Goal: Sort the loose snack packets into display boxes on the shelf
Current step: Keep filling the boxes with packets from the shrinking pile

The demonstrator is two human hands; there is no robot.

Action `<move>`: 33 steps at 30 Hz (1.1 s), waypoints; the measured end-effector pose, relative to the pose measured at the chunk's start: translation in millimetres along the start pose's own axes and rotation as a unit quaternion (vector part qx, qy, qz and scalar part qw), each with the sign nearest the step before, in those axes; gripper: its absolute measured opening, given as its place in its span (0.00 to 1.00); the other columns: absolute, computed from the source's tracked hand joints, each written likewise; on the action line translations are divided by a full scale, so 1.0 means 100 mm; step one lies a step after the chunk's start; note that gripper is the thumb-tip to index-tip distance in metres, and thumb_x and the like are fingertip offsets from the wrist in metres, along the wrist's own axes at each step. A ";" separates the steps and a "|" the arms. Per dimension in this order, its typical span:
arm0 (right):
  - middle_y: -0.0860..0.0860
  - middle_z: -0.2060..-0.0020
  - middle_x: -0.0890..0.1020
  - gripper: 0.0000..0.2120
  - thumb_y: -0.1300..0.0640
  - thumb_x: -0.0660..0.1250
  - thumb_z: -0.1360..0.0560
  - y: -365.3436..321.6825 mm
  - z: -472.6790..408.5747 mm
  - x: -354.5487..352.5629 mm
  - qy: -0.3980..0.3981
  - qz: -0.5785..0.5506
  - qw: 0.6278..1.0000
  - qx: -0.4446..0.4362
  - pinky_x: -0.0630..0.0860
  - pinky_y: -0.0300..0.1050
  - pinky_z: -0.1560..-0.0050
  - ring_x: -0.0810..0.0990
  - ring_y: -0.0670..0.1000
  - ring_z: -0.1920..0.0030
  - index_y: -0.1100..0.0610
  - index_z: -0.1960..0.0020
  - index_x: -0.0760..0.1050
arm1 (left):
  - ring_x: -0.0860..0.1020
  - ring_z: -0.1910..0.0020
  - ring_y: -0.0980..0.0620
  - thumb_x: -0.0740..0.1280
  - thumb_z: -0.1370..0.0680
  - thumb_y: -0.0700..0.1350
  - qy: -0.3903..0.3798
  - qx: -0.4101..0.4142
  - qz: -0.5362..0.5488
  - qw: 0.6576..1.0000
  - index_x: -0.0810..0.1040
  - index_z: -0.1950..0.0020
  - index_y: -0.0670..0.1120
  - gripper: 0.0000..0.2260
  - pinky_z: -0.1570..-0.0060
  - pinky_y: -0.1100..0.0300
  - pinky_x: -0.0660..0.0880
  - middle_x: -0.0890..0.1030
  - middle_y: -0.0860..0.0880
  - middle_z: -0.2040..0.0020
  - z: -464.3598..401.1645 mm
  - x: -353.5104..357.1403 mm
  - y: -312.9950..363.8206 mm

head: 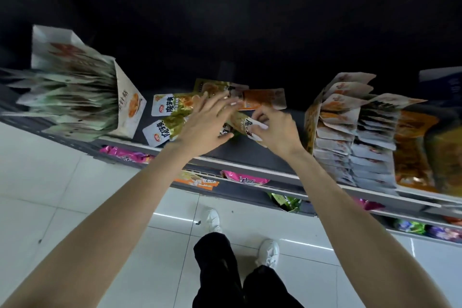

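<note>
Loose snack packets lie in a small pile on the dark shelf [262,155]: yellow-green packets with white ends [166,109] on the left and an orange packet [265,99] at the back. My left hand [208,122] rests over the pile with its fingers spread. My right hand [275,130] pinches the white end of one yellow-green packet [246,124]. A white display box [75,97] full of greenish packets stands to the left. Another display box [350,130] with orange and grey packets stands to the right.
Lower shelves hold pink packets [246,179], green ones [287,201] and an orange price tag [208,182]. The floor is glossy white tile [50,195]. My black trousers and white shoes [268,252] show below. The shelf's back is dark.
</note>
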State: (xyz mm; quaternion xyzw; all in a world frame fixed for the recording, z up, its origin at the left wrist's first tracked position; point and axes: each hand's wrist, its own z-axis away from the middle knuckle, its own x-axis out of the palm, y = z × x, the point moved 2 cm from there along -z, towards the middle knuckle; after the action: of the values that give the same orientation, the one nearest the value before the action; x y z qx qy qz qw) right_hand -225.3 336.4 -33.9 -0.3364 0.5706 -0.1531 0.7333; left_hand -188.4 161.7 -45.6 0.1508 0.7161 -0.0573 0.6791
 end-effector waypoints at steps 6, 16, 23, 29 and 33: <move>0.49 0.66 0.79 0.09 0.56 0.70 0.26 0.12 0.68 -0.91 0.097 -0.002 0.987 -0.130 0.64 0.30 0.72 0.73 0.39 0.71 0.55 0.47 0.78 | 0.80 0.64 0.48 0.68 0.24 0.51 0.056 0.100 0.141 0.983 0.80 0.54 0.45 0.09 0.66 0.61 0.72 0.83 0.49 0.61 -0.20 -0.40 0.60; 0.30 0.73 0.73 0.05 0.55 0.70 0.26 1.01 1.54 -1.99 0.382 -0.024 0.923 -0.024 0.66 0.23 0.67 0.74 0.32 0.69 0.56 0.53 0.77 | 0.82 0.55 0.57 0.70 0.26 0.47 0.222 0.046 0.461 0.858 0.84 0.50 0.45 0.09 0.55 0.58 0.79 0.84 0.52 0.54 -0.89 -0.43 2.04; 0.53 0.60 0.84 0.05 0.61 0.68 0.24 1.31 1.34 -2.10 0.406 0.086 0.904 -0.105 0.79 0.45 0.66 0.81 0.51 0.64 0.61 0.50 0.81 | 0.80 0.58 0.56 0.68 0.25 0.51 0.229 -0.026 0.359 0.904 0.84 0.50 0.52 0.07 0.60 0.53 0.77 0.84 0.55 0.56 -1.20 -0.12 2.28; 0.54 0.63 0.83 0.06 0.64 0.69 0.27 1.31 1.07 -2.11 0.333 0.233 0.899 -0.164 0.77 0.46 0.73 0.81 0.56 0.66 0.58 0.50 0.81 | 0.79 0.51 0.49 0.71 0.26 0.48 0.216 -0.005 0.205 0.954 0.84 0.51 0.51 0.06 0.48 0.54 0.74 0.84 0.53 0.53 -1.23 -0.09 2.24; 0.53 0.64 0.83 0.09 0.66 0.72 0.31 1.21 0.83 -2.06 0.294 0.257 0.905 -0.166 0.77 0.46 0.74 0.81 0.56 0.66 0.57 0.52 0.81 | 0.79 0.51 0.47 0.70 0.26 0.46 0.223 0.002 0.182 0.958 0.83 0.49 0.50 0.06 0.51 0.55 0.74 0.84 0.51 0.53 -1.24 -0.09 2.22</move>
State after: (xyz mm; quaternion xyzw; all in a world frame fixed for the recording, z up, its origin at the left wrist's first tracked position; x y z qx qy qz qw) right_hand -228.5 576.3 46.1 -0.2344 0.8442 0.0459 0.4799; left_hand -241.5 406.6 -0.3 0.2887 0.8097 0.1009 0.5009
